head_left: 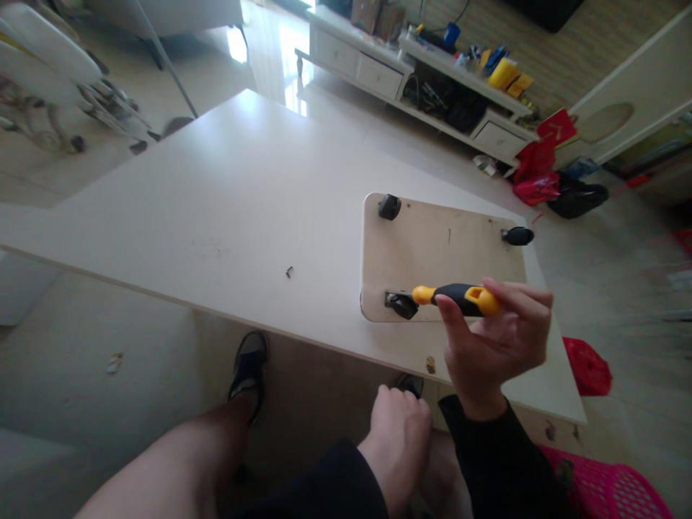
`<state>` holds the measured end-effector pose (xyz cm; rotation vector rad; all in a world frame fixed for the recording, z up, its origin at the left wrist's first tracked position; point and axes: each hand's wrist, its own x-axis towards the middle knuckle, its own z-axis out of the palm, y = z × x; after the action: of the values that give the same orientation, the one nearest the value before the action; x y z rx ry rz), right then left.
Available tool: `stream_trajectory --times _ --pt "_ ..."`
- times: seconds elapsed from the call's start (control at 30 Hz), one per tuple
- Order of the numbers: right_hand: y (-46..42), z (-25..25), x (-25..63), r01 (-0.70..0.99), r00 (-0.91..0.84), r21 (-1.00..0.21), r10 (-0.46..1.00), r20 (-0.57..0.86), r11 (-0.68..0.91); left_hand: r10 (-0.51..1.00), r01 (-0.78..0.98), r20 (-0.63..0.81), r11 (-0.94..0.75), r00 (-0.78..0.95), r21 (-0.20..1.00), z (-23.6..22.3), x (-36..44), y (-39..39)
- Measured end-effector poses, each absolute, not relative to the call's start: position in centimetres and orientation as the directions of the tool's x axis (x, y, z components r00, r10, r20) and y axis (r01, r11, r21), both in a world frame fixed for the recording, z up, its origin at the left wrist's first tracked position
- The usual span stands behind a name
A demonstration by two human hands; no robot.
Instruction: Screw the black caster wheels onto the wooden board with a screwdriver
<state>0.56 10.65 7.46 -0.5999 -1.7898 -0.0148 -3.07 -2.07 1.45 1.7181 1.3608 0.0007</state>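
Note:
My right hand (494, 346) grips a yellow and black screwdriver (459, 297) by its handle, held level over the near edge of a small wooden board (437, 252). The screwdriver's tip points at the black caster wheel (401, 304) on the board's near left corner. Two more casters (388, 207) (517, 236) sit at the board's far corners. My left hand (397, 436) rests low by my lap, below the table edge, fingers curled into a loose fist with nothing visible in it. A small dark screw (289, 272) lies loose on the table.
The board lies on a large pale table (216, 194). A pink basket (616, 490) stands on the floor at the lower right, with a red bag (588, 367) beside the table. A white cabinet (411, 72) with clutter stands behind. My leg and shoe (249, 367) are under the table.

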Motion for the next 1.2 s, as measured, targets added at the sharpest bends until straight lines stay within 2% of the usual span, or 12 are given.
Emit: stream_trajectory --times 0.17,0.37,0.63,0.9,1.1,1.2 --pt "10.7 7.2 0.3 0.426 -0.161 -0.328 0.428 0.89 0.843 0.738 0.763 -0.538 0.048 0.407 0.644 2.2 -3.5 -1.6" --pt "11.3 6.6 -0.6 0.201 -0.083 -0.392 0.414 0.907 0.898 0.753 0.759 -0.515 0.031 0.41 0.65 1.8 -3.1 -2.0" --pt "11.4 6.3 -0.1 0.175 -0.107 -0.351 0.373 0.922 0.92 0.737 0.76 -0.531 0.035 0.418 0.648 1.9 -3.3 -1.9" --pt "11.0 6.1 0.0 0.198 -0.151 -0.462 0.493 0.857 0.864 0.741 0.759 -0.514 0.008 0.433 0.651 1.7 -3.2 -1.6" --pt "11.4 6.1 0.3 0.22 -0.166 -0.375 0.413 0.896 0.901 0.786 0.764 -0.466 -0.012 0.406 0.645 0.9 -2.3 -2.3" --pt "11.2 6.1 0.5 0.271 -0.147 -0.404 0.452 0.88 0.874 0.772 0.764 -0.485 0.0 0.41 0.645 1.3 -2.5 -2.1"
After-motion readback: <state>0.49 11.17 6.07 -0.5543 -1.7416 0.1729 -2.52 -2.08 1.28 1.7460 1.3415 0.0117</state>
